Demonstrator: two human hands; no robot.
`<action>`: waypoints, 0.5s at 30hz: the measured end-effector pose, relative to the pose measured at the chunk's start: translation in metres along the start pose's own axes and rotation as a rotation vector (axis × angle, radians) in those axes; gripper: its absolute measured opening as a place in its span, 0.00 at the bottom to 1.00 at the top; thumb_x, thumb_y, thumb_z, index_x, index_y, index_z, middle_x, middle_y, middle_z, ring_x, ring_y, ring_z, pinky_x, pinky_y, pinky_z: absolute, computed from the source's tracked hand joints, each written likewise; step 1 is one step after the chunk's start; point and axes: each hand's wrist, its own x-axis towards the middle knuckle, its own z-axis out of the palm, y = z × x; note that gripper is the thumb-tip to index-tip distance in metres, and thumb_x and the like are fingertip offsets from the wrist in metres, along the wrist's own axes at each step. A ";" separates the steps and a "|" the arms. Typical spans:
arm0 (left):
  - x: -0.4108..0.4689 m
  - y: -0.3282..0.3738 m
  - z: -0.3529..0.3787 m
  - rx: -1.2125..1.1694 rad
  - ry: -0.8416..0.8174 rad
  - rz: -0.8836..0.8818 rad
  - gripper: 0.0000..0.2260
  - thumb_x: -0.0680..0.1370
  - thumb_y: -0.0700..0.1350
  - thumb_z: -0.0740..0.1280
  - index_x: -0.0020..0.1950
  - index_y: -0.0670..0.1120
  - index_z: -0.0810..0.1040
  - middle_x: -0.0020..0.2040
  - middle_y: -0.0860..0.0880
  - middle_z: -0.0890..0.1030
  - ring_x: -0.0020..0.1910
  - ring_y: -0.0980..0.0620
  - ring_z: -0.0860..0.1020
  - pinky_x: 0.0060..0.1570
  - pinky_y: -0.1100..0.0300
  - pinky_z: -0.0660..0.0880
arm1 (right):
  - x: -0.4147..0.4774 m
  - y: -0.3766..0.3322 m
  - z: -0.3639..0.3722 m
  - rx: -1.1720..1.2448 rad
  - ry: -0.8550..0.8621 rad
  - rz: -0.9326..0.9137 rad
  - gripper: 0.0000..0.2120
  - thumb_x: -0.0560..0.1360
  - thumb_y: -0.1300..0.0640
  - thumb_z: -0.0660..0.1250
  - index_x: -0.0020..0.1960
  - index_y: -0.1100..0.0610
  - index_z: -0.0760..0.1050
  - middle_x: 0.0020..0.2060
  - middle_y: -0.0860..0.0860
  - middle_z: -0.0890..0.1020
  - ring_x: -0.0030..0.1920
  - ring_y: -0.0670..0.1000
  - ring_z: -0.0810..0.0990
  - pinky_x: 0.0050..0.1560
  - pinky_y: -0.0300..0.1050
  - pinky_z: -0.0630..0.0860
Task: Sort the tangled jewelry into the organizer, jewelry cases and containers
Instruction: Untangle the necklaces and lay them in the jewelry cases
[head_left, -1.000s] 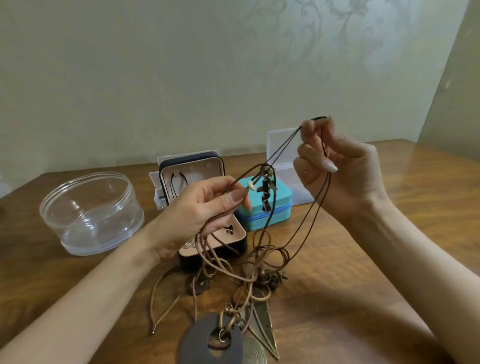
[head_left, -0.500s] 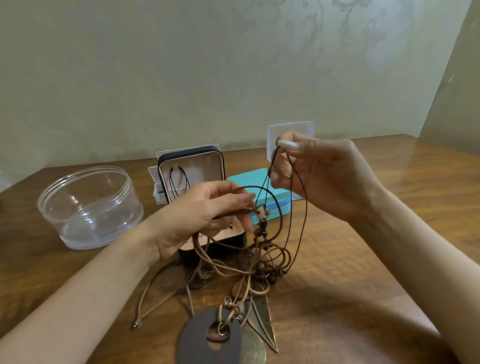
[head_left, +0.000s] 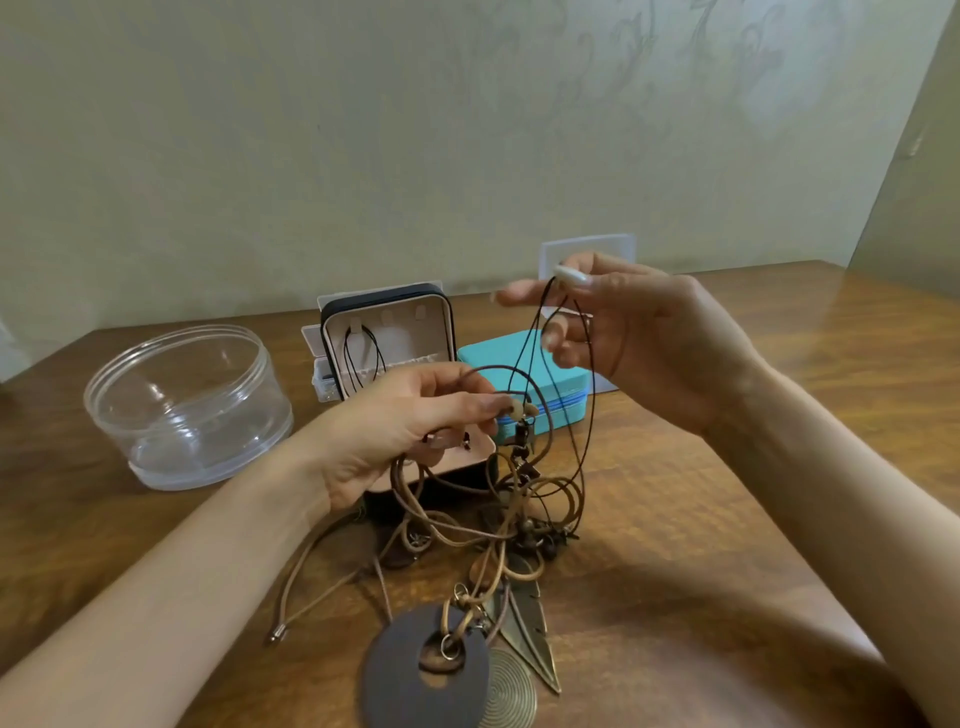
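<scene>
A tangle of brown cord necklaces (head_left: 467, 525) lies on the wooden table (head_left: 727, 519), with a dark wooden disc pendant (head_left: 415, 670), a brass spiral disc (head_left: 506, 693) and a brass leaf pendant (head_left: 530, 623) at its near end. My left hand (head_left: 395, 431) pinches a thin dark cord near its small beads (head_left: 522, 415). My right hand (head_left: 644, 343) holds the upper loop of that dark cord (head_left: 582, 415) raised above the table. An open black jewelry case (head_left: 389, 322) with a pink lining stands behind my left hand, a cord hanging in its lid.
A clear round plastic container (head_left: 187, 405) stands at the left. A shut teal zip case (head_left: 524, 364) sits behind the tangle. A clear plastic organizer box (head_left: 587, 249) is partly hidden behind my right hand, another (head_left: 317, 364) behind the black case. A wall backs the table.
My right hand has come down and toward the left hand with the dark cord loop. The left hand moved a little to the right along the cord to its beads.
</scene>
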 end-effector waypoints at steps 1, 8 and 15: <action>0.000 0.000 0.001 -0.055 0.011 0.012 0.11 0.66 0.45 0.70 0.45 0.42 0.76 0.31 0.52 0.79 0.23 0.60 0.64 0.20 0.72 0.59 | 0.000 0.000 0.000 0.019 -0.018 0.005 0.03 0.71 0.58 0.62 0.41 0.58 0.70 0.45 0.55 0.83 0.34 0.47 0.78 0.36 0.36 0.76; 0.002 -0.001 0.000 -0.190 0.014 0.099 0.05 0.70 0.41 0.66 0.44 0.41 0.75 0.32 0.47 0.80 0.20 0.61 0.69 0.17 0.73 0.63 | 0.002 0.004 0.000 0.001 0.034 0.152 0.06 0.69 0.60 0.67 0.43 0.60 0.71 0.37 0.55 0.82 0.34 0.49 0.79 0.35 0.37 0.78; 0.000 0.001 0.000 -0.259 0.004 0.247 0.11 0.73 0.48 0.63 0.38 0.46 0.82 0.23 0.51 0.71 0.19 0.60 0.63 0.19 0.71 0.60 | 0.002 0.007 0.004 -0.091 0.081 0.213 0.04 0.69 0.59 0.65 0.41 0.59 0.71 0.33 0.53 0.78 0.32 0.48 0.76 0.33 0.36 0.75</action>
